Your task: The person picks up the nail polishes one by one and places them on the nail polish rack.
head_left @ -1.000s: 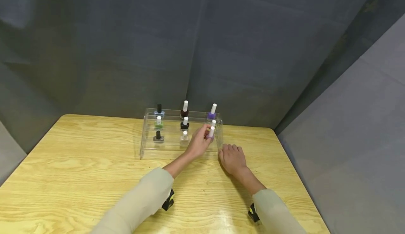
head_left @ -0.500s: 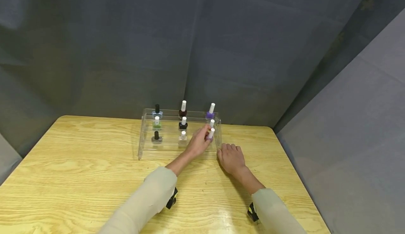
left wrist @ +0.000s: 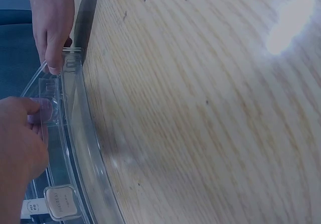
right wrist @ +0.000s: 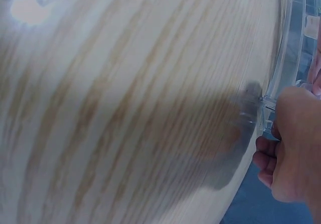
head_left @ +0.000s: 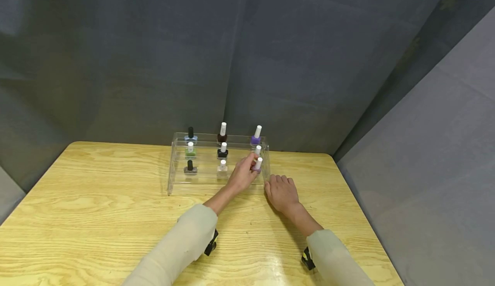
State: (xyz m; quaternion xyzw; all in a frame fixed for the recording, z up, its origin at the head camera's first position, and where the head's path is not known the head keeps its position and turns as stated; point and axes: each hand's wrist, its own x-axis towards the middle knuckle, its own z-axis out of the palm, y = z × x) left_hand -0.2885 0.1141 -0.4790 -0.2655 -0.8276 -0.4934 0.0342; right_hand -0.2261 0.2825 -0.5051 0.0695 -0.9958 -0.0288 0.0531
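Observation:
A clear stepped display rack [head_left: 170, 176] holds nail polish bottles on three tiers. My left hand [head_left: 240, 176] pinches a light purple nail polish bottle [head_left: 258, 165] with a white cap at the right end of the front tier. In the left wrist view the purple bottle [left wrist: 46, 111] stands behind the clear front lip, partly covered by my fingers. My right hand [head_left: 282, 193] grips the rack's right end; in the right wrist view the curled fingers [right wrist: 267, 159] show beside the rack's clear corner. Behind the left fingers, a white-capped bottle [head_left: 258, 150] on the middle tier is partly hidden.
Other bottles include a pale one [head_left: 222, 168] and a grey one [head_left: 190, 168] in front, a black one [head_left: 222, 152] and a green one [head_left: 190, 150] mid-tier, and a purple one [head_left: 256, 137] on top. A dark curtain [head_left: 154, 62] hangs behind the wooden table [head_left: 96, 217].
The light purple bottle in my left hand has come down slightly onto the front tier. The head view has shifted a little. My right hand keeps its place at the rack's end.

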